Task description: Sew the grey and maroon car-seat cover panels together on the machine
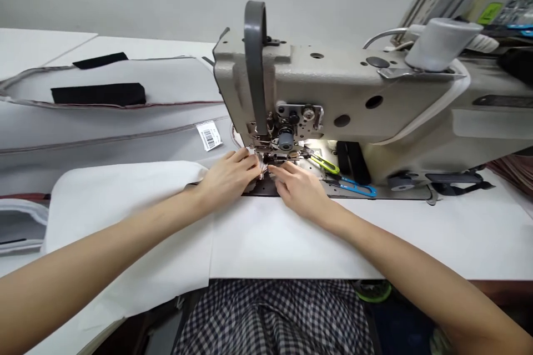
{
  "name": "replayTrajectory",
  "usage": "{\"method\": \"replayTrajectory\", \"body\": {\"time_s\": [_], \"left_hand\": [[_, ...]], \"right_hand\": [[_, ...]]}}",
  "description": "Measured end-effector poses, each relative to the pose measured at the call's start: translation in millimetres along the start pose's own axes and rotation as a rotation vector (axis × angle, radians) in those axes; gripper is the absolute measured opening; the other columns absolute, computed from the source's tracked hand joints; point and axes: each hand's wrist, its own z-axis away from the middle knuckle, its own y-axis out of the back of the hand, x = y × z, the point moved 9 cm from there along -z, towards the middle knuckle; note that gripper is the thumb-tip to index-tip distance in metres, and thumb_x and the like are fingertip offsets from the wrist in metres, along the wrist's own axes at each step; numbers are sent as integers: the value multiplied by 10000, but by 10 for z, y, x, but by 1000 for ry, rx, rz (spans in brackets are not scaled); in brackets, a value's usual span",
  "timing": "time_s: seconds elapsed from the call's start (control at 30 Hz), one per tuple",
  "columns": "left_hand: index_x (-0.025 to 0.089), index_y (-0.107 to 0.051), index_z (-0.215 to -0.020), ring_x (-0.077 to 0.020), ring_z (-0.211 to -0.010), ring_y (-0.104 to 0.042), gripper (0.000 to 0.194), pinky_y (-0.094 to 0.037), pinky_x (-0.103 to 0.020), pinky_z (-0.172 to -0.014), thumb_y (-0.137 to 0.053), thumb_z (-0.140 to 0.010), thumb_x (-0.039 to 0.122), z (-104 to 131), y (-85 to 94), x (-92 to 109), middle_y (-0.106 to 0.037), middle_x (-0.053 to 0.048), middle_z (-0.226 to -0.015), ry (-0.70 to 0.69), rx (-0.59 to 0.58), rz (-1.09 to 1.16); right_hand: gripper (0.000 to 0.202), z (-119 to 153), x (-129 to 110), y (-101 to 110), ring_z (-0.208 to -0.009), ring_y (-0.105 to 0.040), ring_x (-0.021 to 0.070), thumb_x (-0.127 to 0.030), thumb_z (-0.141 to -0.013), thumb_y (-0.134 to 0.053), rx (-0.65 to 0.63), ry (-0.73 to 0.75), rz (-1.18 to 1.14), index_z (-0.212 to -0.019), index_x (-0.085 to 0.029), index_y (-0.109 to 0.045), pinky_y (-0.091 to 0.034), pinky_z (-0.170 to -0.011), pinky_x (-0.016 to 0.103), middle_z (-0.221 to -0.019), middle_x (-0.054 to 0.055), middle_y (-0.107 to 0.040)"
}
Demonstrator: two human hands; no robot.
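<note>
Both hands meet just in front of the needle area of a grey sewing machine [353,89]. My left hand [230,177] has its fingers bent over the edge of a white fabric piece [125,194], which spreads left across the table and hangs over its front edge. My right hand [300,187] has its fingertips pressed together by the presser foot, close to the left fingertips. What lies between the fingertips is small and mostly hidden. Right of my right hand, yellow-green thread snips [325,163] and blue thread snips [358,187] lie on the machine bed.
Grey fabric panels [166,150] with black strips [100,94] and a barcode label [209,135] cover the table's left side. A white thread cone [442,44] stands on the machine. Black pieces [353,161] lie under its arm. Reddish fabric [510,175] is at the far right.
</note>
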Motion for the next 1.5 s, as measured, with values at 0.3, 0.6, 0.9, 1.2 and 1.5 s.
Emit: {"method": "replayTrajectory", "body": {"time_s": [0.3,0.6,0.9,1.2,1.5], "left_hand": [[165,-602,-889,-201,-982,-558,119,-423,-343,-828,-515,-942,104,71,108,55,-699,-18,-1081,-52,133,14],[185,-649,-1019,-206,-881,-566,165,-440,-326,-733,-518,-936,127,84,27,-44,-680,-41,-970,68,199,129],[179,-683,-1049,-209,-885,-554,232,-500,-337,-761,-464,-973,158,51,-86,-118,-685,-63,-1054,152,33,274],[168,-682,-952,-221,-920,-572,248,-503,-336,-781,-439,-995,194,-14,-115,-170,-698,-54,-996,194,26,274],[185,-714,-919,-208,-900,-598,282,-491,-327,-815,-441,-990,190,-104,-88,-225,-720,-46,-957,197,79,247]], "right_hand": [[334,-136,-14,-139,-917,-647,171,-190,-962,-440,-68,-104,33,-1199,-270,-661,-436,-656,266,-1136,22,-634],[358,-86,-79,-163,-860,-630,176,-120,-924,-454,-11,-11,133,-1163,-197,-709,-472,-715,287,-1046,64,-661],[356,-104,-73,-160,-839,-637,171,-123,-923,-451,38,12,131,-1162,-207,-701,-476,-686,282,-1038,65,-680],[347,-143,8,-208,-817,-650,188,-168,-968,-414,19,-57,160,-1183,-213,-683,-403,-569,308,-1038,68,-690],[306,-135,13,-186,-816,-662,179,-161,-965,-427,48,-53,105,-1105,-202,-697,-425,-597,290,-1016,71,-698]]}}
